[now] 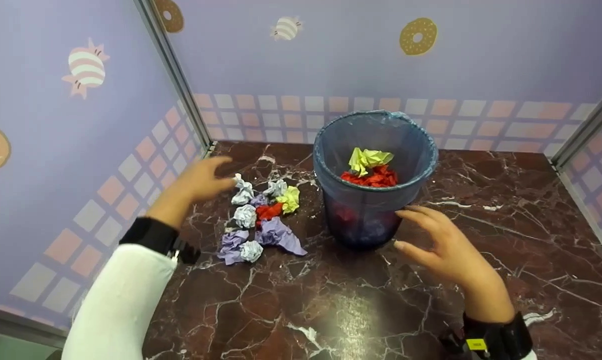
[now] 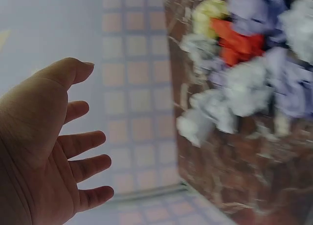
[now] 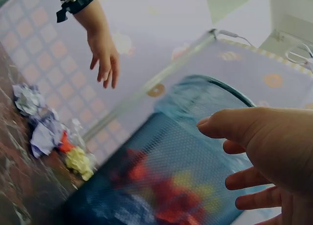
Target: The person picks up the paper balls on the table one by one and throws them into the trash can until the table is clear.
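A blue mesh bin (image 1: 376, 200) with a liner stands on the dark marble table (image 1: 331, 310); crumpled red and yellow-green paper (image 1: 370, 167) lies inside. Left of it sits a pile of crumpled paper balls (image 1: 261, 220), white, purple, red and yellow. My left hand (image 1: 201, 180) hovers open above the pile's far left side, holding nothing; the left wrist view shows its fingers (image 2: 83, 161) spread and relaxed. My right hand (image 1: 438, 245) is open just right of the bin, fingers (image 3: 249, 178) near its wall (image 3: 161, 176), not gripping it.
Patterned panels wall in the table on the left (image 1: 81, 150), back (image 1: 381, 65) and right (image 1: 601, 165). Metal posts (image 1: 181, 80) stand at the corners. Bare marble lies in front of the bin and to its right.
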`<state>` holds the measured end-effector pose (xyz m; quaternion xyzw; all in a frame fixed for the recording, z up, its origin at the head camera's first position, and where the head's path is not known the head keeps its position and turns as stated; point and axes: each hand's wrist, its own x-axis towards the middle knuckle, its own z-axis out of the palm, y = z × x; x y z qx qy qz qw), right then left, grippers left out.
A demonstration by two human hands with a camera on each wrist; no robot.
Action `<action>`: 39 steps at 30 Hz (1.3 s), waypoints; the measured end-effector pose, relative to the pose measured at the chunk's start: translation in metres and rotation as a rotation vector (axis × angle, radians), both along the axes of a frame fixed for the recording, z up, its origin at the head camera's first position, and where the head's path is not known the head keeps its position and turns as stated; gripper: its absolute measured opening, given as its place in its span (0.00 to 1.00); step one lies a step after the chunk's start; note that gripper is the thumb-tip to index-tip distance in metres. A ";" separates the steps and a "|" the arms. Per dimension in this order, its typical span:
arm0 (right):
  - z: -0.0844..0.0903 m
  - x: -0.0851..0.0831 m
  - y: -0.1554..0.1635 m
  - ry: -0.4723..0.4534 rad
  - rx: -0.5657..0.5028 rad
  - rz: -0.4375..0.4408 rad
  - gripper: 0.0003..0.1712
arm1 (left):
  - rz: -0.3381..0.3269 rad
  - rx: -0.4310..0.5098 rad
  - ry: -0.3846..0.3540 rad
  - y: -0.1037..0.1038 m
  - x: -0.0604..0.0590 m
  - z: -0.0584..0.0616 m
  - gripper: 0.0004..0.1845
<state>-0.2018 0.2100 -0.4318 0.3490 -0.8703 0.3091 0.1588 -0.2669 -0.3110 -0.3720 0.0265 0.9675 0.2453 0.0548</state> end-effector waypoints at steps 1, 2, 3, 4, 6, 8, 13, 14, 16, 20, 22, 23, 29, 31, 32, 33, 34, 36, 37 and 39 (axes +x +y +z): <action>0.000 0.002 -0.003 -0.004 0.005 0.005 0.35 | 0.005 0.007 -0.006 -0.004 0.004 -0.009 0.42; 0.000 0.003 -0.006 -0.009 0.012 0.009 0.35 | 0.011 0.015 -0.014 -0.008 0.008 -0.017 0.42; 0.001 0.005 -0.009 -0.017 0.020 0.013 0.35 | 0.013 0.027 -0.015 -0.011 0.011 -0.026 0.42; 0.001 0.007 -0.011 -0.016 0.023 0.021 0.34 | 0.013 0.033 -0.020 -0.013 0.015 -0.035 0.42; 0.000 0.010 -0.018 -0.017 0.029 0.043 0.35 | 0.014 0.037 -0.030 -0.015 0.023 -0.052 0.42; -0.003 0.013 -0.026 -0.028 0.049 0.064 0.35 | 0.008 0.041 -0.050 -0.014 0.031 -0.068 0.42; -0.016 0.017 -0.053 -0.061 0.112 0.127 0.35 | -0.064 0.025 -0.050 -0.009 0.043 -0.100 0.44; -0.019 0.018 -0.059 -0.063 0.123 0.145 0.35 | -0.083 0.014 -0.035 -0.009 0.045 -0.104 0.44; -0.025 0.019 -0.070 -0.072 0.144 0.186 0.35 | -0.110 -0.004 -0.011 -0.009 0.050 -0.112 0.45; -0.037 0.019 -0.086 -0.069 0.166 0.257 0.34 | -0.146 -0.051 0.036 -0.008 0.059 -0.124 0.46; -0.043 0.019 -0.091 -0.074 0.174 0.281 0.33 | -0.159 -0.081 0.058 -0.008 0.062 -0.130 0.45; -0.045 0.019 -0.093 -0.075 0.176 0.287 0.33 | -0.164 -0.095 0.071 -0.007 0.063 -0.132 0.45; -0.053 0.020 -0.097 -0.099 0.179 0.310 0.32 | -0.158 -0.165 0.126 -0.003 0.066 -0.145 0.40; -0.054 0.020 -0.097 -0.106 0.180 0.312 0.32 | -0.156 -0.166 0.131 -0.003 0.066 -0.148 0.39; -0.054 0.020 -0.097 -0.109 0.182 0.311 0.32 | -0.157 -0.161 0.134 -0.003 0.066 -0.150 0.38; -0.054 0.020 -0.097 -0.111 0.185 0.310 0.32 | -0.159 -0.154 0.132 -0.003 0.066 -0.152 0.38; -0.054 0.020 -0.097 -0.113 0.189 0.311 0.32 | -0.161 -0.145 0.132 -0.004 0.066 -0.153 0.37; -0.055 0.019 -0.096 -0.117 0.194 0.315 0.32 | -0.167 -0.120 0.131 -0.004 0.066 -0.156 0.34; -0.055 0.019 -0.096 -0.118 0.196 0.314 0.32 | -0.170 -0.105 0.131 -0.005 0.065 -0.157 0.32; -0.055 0.019 -0.096 -0.120 0.194 0.315 0.32 | -0.176 -0.081 0.138 -0.006 0.065 -0.160 0.28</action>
